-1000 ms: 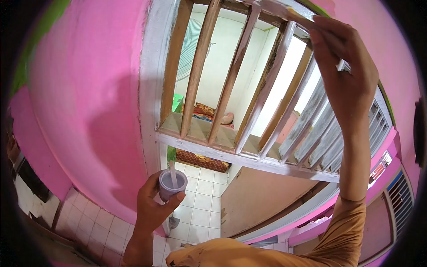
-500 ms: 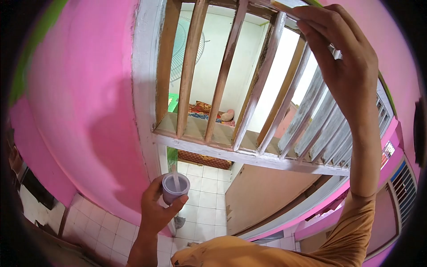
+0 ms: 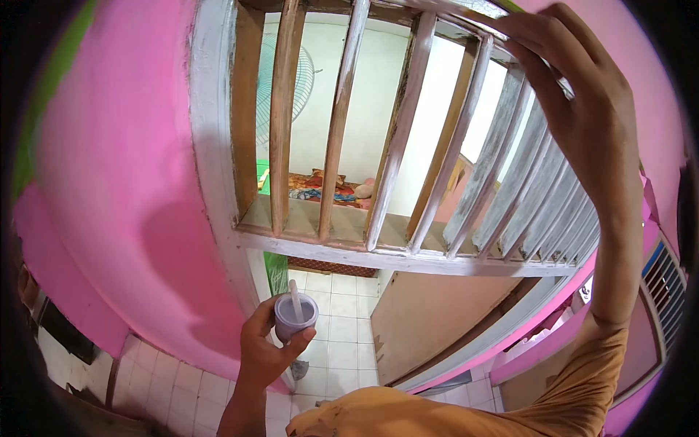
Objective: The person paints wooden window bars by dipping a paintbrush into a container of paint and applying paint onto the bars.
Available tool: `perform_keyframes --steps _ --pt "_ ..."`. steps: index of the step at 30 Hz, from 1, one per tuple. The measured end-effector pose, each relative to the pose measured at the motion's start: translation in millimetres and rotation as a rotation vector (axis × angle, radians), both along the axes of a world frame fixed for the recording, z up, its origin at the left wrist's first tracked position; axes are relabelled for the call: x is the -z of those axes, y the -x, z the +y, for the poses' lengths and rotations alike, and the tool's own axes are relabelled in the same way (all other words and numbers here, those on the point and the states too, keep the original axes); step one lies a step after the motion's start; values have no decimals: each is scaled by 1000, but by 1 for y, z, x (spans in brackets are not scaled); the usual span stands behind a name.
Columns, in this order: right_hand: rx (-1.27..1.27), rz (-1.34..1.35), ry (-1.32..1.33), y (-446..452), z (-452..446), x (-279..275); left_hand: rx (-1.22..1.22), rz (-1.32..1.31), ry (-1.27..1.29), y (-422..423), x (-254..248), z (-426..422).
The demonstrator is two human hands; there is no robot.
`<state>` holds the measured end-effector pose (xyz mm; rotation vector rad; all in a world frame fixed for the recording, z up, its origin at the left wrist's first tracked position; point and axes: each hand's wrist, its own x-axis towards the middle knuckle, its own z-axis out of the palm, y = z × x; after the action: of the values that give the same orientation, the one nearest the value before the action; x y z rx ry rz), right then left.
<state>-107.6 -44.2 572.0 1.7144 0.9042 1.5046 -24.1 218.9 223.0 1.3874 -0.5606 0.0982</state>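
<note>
Low in the middle, my left hand [image 3: 263, 349] is wrapped round a small lavender plastic cup [image 3: 290, 333]. A pale flat stick [image 3: 294, 298] stands tilted inside it, and the cup's contents are hard to make out. High on the right, my right hand [image 3: 582, 95] pinches a thin paintbrush [image 3: 477, 14] against the top rail of a wooden grille; its tip is blurred and partly out of view. Below that hand run upright slats [image 3: 393, 146], some brown, others streaked with white paint. The slat second from the left [image 3: 338, 109] is whitish near its top and brown lower down.
A pink wall [image 3: 124, 182] rises close on the left. Beneath the white sill [image 3: 408, 260] are a brown door panel [image 3: 437, 320] and a tiled floor [image 3: 342, 331]. Behind the slats appear a fan [image 3: 291, 80] and bedding [image 3: 328, 189].
The view has shifted, so the grille sits further left. My right hand and the brush have moved rightward in view. The upper part of one brown slat now looks whiter. The cup remains held.
</note>
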Motion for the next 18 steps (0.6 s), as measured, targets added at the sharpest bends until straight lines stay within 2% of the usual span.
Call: perform_keyframes --steps 1,4,7,9,14,17,18 --pt "131 14 -59 10 -6 -2 5 2 6 0 1 -1" --pt "299 38 -138 32 -7 -3 11 9 -12 -3 3 2" --pt "300 69 -146 32 3 0 34 25 -31 -4 2 2" --pt "171 82 -120 20 8 6 9 -13 -12 -4 -3 -3" --pt "304 72 -92 28 -2 7 47 -18 -17 -3 -3 -8" --pt "318 85 -248 35 -8 10 37 -33 -32 -5 2 -7" --pt "276 59 -208 36 -8 11 25 -36 -36 -6 3 -7"
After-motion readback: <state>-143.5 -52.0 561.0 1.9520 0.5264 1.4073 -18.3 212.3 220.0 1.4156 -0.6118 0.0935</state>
